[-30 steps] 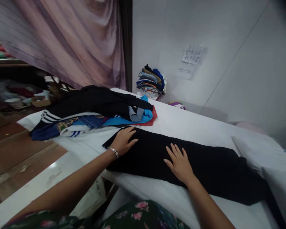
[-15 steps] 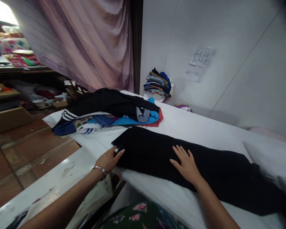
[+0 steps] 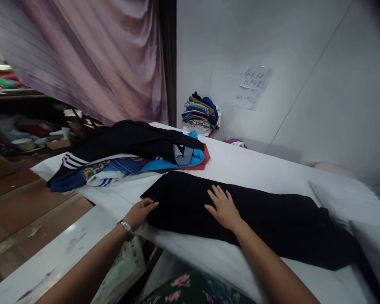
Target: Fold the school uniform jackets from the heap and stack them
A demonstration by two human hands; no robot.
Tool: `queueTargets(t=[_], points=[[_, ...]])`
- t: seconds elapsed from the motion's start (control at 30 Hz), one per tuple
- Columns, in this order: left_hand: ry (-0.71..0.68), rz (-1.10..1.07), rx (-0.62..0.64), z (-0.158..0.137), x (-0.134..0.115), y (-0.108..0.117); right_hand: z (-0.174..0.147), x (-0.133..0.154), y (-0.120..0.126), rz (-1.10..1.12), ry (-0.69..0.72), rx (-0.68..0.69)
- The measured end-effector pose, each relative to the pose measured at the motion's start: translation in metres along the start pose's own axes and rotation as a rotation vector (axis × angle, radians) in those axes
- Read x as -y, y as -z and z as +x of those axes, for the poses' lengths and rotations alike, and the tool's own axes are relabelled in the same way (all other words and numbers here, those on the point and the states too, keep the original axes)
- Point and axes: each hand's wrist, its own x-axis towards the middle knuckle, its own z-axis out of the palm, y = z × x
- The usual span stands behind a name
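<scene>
A long black garment [image 3: 266,219] lies folded flat across the white-covered table; its exact kind I cannot make out. At its left end my left hand [image 3: 141,213], with a silver watch or bracelet on the wrist, pinches the near corner of the cloth between thumb and fingers. My right hand [image 3: 223,207] rests palm down on the middle of the garment, fingers spread, holding nothing. Just beyond is a heap of clothes, topped by a black garment with white stripes [image 3: 123,139]; blue, white and red pieces show beneath.
Against the grey wall stands a stack of folded clothes [image 3: 201,112], below handwritten paper signs [image 3: 253,78]. A pink curtain [image 3: 114,55] hangs at the back left. White sheeting [image 3: 367,236] is bunched at the right, and a lower white surface [image 3: 66,245] lies at the left.
The view has turned slightly right, so things sit further left. My left fingers have closed on the garment's corner, where a small pale patch showed before. My right hand still lies flat.
</scene>
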Motion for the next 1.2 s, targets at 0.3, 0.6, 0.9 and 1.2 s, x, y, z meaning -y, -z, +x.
queueTargets(t=[0.3,0.6,0.9,1.2], points=[[-0.081,0.097,-0.127,-0.005,0.004,0.003,-0.006,0.000,-0.005,-0.065,-0.007,0.012],[0.103,-0.251,0.056,-0.030,0.001,0.009,-0.005,-0.002,-0.010,-0.057,0.002,-0.019],[0.237,-0.722,-0.021,-0.030,-0.012,-0.001,-0.007,-0.003,-0.010,-0.044,0.005,-0.034],[0.260,-1.320,-0.145,-0.026,-0.022,-0.019,-0.007,-0.001,-0.008,-0.017,-0.004,-0.028]])
